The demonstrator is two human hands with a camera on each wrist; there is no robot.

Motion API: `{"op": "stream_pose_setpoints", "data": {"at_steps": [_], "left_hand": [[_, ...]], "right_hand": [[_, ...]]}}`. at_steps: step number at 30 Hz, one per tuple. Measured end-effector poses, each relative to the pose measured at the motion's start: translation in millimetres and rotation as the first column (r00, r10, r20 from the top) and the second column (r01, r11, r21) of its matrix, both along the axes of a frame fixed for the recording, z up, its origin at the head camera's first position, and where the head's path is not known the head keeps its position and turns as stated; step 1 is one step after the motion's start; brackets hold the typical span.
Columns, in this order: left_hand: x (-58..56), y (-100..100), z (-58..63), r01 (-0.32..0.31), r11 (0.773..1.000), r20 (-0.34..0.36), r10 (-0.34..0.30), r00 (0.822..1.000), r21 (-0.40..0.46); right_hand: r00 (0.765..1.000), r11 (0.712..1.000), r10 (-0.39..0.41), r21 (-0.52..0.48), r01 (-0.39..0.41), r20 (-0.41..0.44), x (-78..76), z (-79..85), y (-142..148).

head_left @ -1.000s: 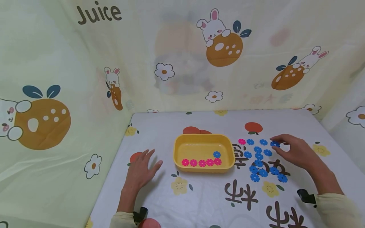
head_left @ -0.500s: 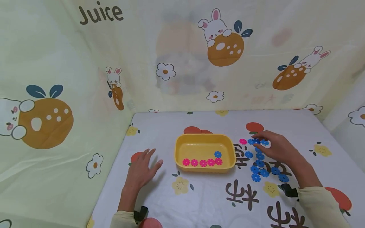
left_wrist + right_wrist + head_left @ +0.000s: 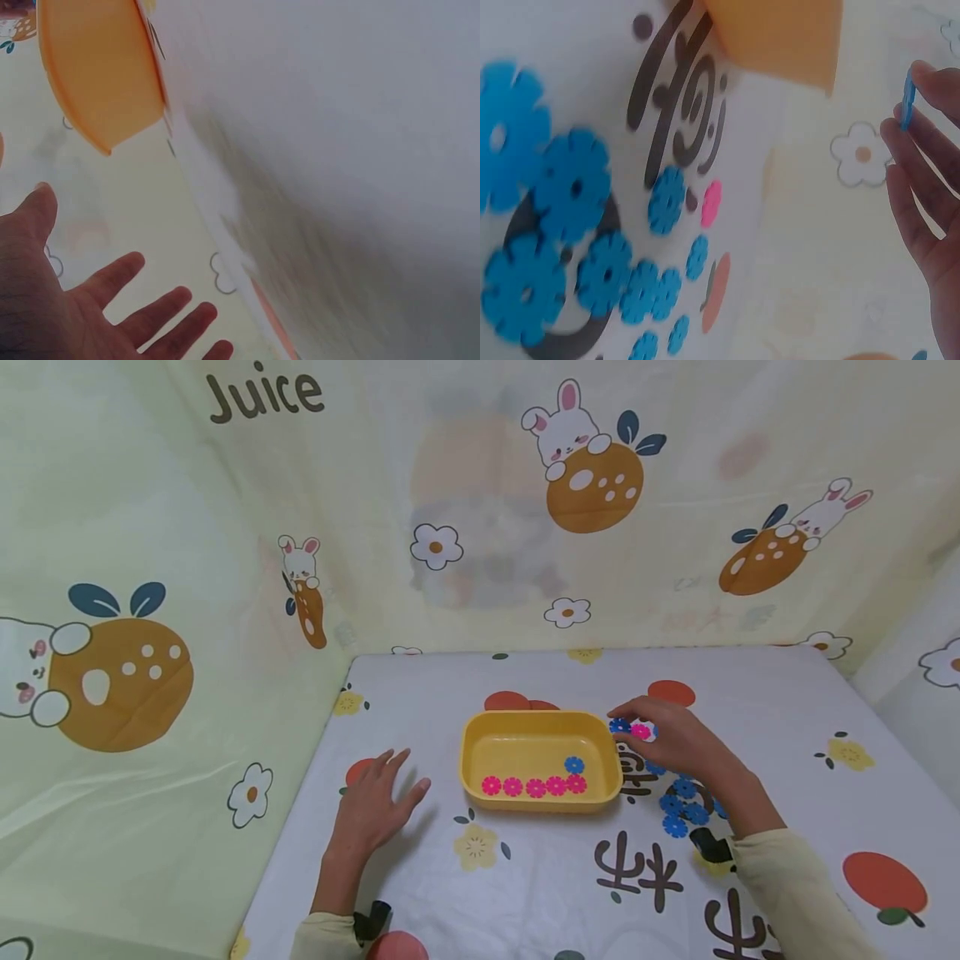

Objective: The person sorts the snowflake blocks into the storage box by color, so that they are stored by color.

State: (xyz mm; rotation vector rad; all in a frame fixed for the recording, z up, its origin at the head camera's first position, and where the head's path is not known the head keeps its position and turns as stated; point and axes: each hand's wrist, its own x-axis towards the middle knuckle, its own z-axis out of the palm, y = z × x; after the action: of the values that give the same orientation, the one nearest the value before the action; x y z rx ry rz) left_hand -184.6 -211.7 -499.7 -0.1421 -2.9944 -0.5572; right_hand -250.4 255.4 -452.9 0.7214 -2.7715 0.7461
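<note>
My right hand (image 3: 678, 739) pinches a blue flower-shaped disc (image 3: 619, 726) between thumb and fingers, just off the right rim of a yellow tray (image 3: 540, 803). The right wrist view shows that disc edge-on at the fingertips (image 3: 907, 97). Inside the tray lie a row of several pink flower discs (image 3: 536, 787) and one blue disc (image 3: 573, 765). Under and beside the right hand, several blue discs (image 3: 672, 825) and one pink disc (image 3: 712, 203) are on the cloth; the hand partly hides them in the head view. My left hand (image 3: 373, 810) stays left of the tray, fingers spread, holding nothing.
A white printed cloth (image 3: 547, 893) covers the table, with fruit, flowers and dark characters on it. A cream curtain (image 3: 480, 468) printed with rabbits hangs behind and to the left.
The right hand has carried the blue disc leftward from the far right of the loose discs to beside the tray's right rim. The left hand has stayed put.
</note>
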Motion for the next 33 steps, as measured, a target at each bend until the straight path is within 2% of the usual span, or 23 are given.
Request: {"op": "stream_pose_setpoints", "data": {"at_steps": [7,15,27,33], "left_hand": [[-0.7,-0.1,0.2,0.0,1.0,-0.002,0.0,1.0,-0.003],[-0.7,1.8,1.7,0.002,1.0,0.0,-0.002,1.0,-0.017],[0.2,1.5,-1.8,0.005,1.0,-0.006,-0.005,1.0,0.001],[-0.7,3.0,-2.1,-0.004,1.0,0.0,0.004,1.0,-0.007]], "right_hand": [[0.999,0.999,0.048,-0.01,-0.048,-0.015,-3.8,1.0,-20.5],[0.996,0.996,0.085,-0.01,-0.085,0.031,-10.6,-3.4,-36.9],[0.987,0.994,0.105,-0.03,-0.103,0.117,-10.3,-0.8,-69.0],[0.981,0.988,0.15,-0.042,-0.146,0.122,-13.8,-3.1,-81.7]]}}
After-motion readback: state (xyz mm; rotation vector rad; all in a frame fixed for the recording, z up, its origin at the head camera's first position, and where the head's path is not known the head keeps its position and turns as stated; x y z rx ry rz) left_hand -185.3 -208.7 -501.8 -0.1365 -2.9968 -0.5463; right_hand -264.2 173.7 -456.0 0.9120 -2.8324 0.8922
